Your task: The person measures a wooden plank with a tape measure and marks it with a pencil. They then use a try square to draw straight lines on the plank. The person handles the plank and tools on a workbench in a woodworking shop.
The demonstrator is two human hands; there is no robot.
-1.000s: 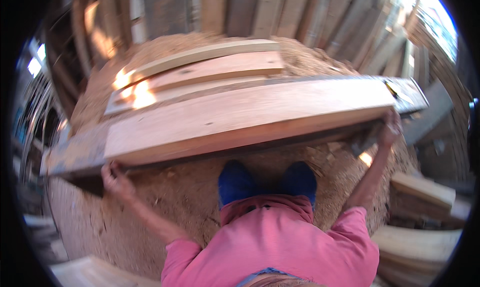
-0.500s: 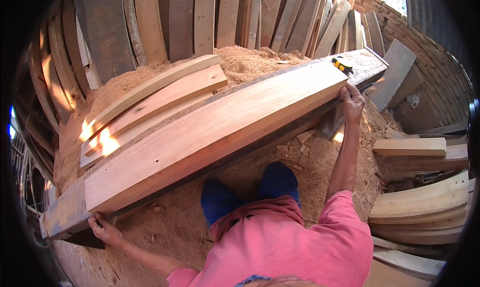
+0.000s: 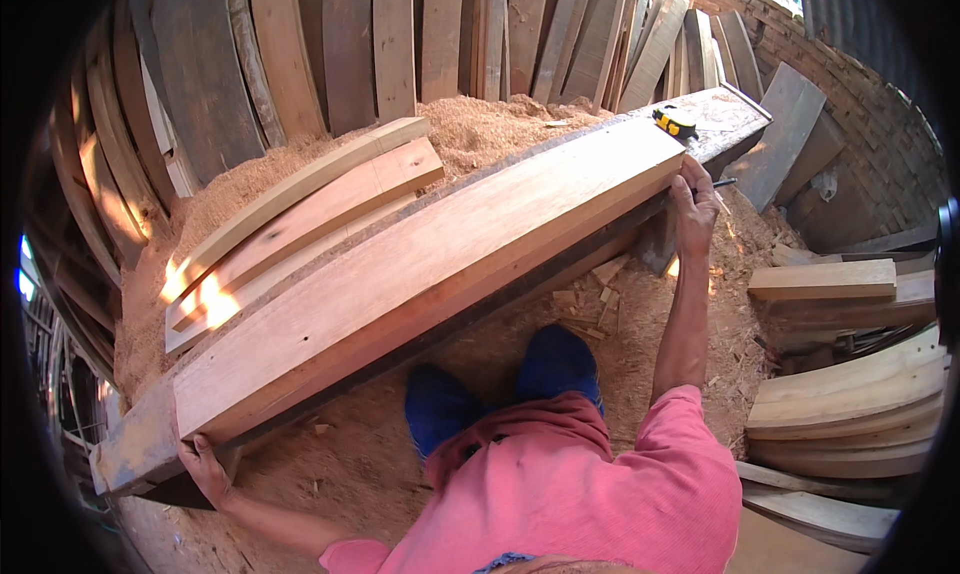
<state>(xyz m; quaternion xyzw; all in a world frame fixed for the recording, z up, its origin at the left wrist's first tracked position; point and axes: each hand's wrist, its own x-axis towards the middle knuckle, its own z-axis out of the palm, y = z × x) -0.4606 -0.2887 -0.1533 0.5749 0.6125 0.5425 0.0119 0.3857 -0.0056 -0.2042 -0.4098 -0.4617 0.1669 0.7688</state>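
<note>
The thick wooden beam (image 3: pixel 430 274) lies flat along a worn, dark bench (image 3: pixel 135 444), slanting from near left to far right in front of the person. The bench seems to carry its weight, since it runs on past both ends and the hands sit only at the ends. So wide a spread probably gives good control over the length. A yellow-and-black tape measure (image 3: pixel 675 123) sits at the beam's right end, within easy reach of the right hand (image 3: pixel 695 209); whether it rests on wood or bench is hard to tell. Paler boards (image 3: pixel 300 239) lie side by side beyond the bench, apart from the beam, leaving its near edge free.

The left arm reaches low and sideways, the hand at the near left corner with thumb raised against the wood; whether the fingers of the left hand (image 3: pixel 204 469) close round the edge cannot be told. The right arm stretches forward, slightly bent, its hand narrow, thumb and fingers drawn together at the right end's near corner. A thin dark stick (image 3: pixel 729 182) juts out beside that hand, apparently tucked in the fingers, though its hidden part leaves the grip uncertain.
</note>
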